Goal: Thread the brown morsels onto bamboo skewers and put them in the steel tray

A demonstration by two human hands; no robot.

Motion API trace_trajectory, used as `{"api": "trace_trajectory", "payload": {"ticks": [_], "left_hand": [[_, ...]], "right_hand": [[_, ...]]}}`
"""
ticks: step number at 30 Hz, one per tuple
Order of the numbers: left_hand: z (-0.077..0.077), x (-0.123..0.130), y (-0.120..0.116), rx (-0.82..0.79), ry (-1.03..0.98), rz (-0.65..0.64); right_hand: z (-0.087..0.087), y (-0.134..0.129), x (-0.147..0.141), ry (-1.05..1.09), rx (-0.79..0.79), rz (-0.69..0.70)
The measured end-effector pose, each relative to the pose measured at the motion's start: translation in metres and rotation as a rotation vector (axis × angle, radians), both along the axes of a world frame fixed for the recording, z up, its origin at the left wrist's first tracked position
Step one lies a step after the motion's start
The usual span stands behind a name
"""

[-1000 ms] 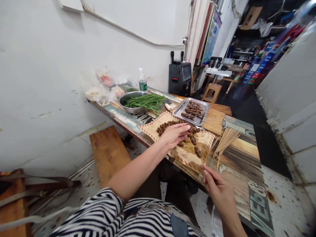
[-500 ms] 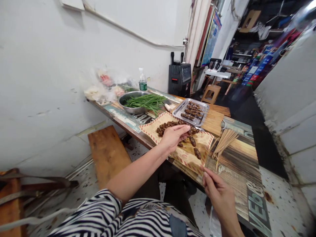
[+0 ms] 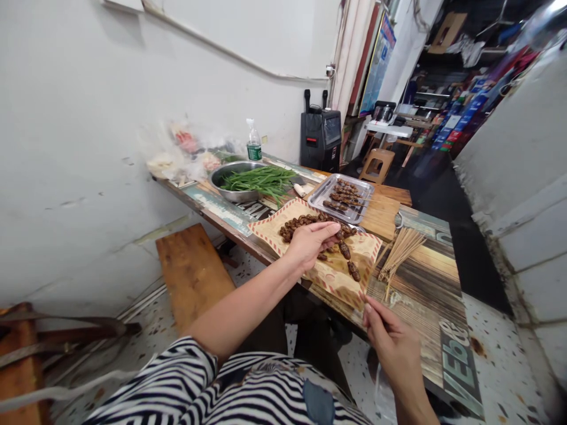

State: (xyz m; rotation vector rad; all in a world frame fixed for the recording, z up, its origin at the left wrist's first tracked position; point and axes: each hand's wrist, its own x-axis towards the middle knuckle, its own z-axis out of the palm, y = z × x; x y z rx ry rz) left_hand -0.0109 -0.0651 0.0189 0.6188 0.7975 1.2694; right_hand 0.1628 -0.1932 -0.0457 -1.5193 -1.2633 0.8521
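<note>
My left hand (image 3: pixel 313 243) is closed, with thumb and fingertips pinching a dark brown pupa at the upper end of a skewer. Two more pupae (image 3: pixel 349 260) are threaded below it, slanting down toward my right hand (image 3: pixel 392 333). That hand pinches the lower end of the thin skewer, near the paper's right corner. Underneath lies brown paper (image 3: pixel 328 282) with a red-striped border, bearing a heap of loose pupae (image 3: pixel 296 224). A metal tray (image 3: pixel 316 200) just behind holds several filled skewers (image 3: pixel 345 193). Bare bamboo skewers (image 3: pixel 402 252) lie in a loose bundle to the right.
A steel bowl (image 3: pixel 239 196) of green stalks (image 3: pixel 266 180) stands at the back left, near plastic bags (image 3: pixel 177 156) and a water bottle (image 3: pixel 254 144). A wooden board (image 3: pixel 381 217) lies beside the tray. A black speaker (image 3: pixel 321 139) stands past the table's far end.
The view has shifted slightly. Both hands keep the same grip on the skewer and its pupae, with hardly any movement.
</note>
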Motion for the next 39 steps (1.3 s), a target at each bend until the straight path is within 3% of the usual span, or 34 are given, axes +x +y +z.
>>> {"api": "trace_trajectory", "payload": {"ticks": [13,21,39], "left_hand": [[-0.001,0.000,0.002,0.001,-0.003,-0.005],[0.000,-0.001,0.004,-0.012,-0.003,-0.005],[-0.007,-0.011,0.010,-0.026,-0.021,-0.117]], "right_hand": [[0.007,0.003,-0.005,-0.001,0.035,0.004],[0.003,0.007,-0.006,-0.058,0.051,-0.003],[-0.001,0.013,-0.001,0.114,-0.013,0.059]]}}
